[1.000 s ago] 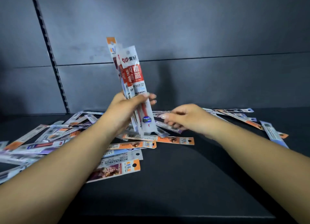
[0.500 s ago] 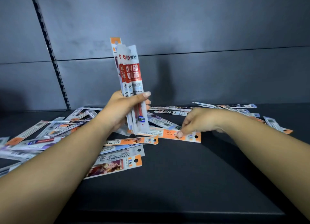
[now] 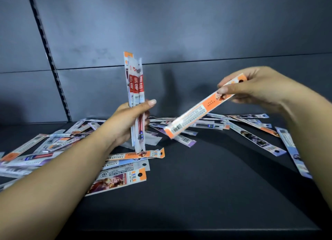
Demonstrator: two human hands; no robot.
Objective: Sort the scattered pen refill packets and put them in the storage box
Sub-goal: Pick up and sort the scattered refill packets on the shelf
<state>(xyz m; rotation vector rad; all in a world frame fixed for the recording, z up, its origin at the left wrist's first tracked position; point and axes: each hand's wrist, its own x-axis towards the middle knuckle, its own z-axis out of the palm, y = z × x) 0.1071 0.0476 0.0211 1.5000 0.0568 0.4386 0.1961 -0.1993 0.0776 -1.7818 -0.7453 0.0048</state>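
Hands work over a dark shelf (image 3: pixel 206 194) strewn with refill packets (image 3: pixel 255 138). Left hand (image 3: pixel 125 123) grips a bundle (image 3: pixel 135 88) of red-and-white packets, held upright, its lower end just above an orange packet lying flat. Right hand (image 3: pixel 255 88) pinches one orange packet (image 3: pixel 199 110) by its far end, lifted clear and slanting down to the left. More packets lie scattered left, right and behind the hands.

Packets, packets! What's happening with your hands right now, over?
Left hand grips upright bundle of packets. Right hand pinches one orange packet, lifted off the shelf. More packets scattered; storage box not in view.
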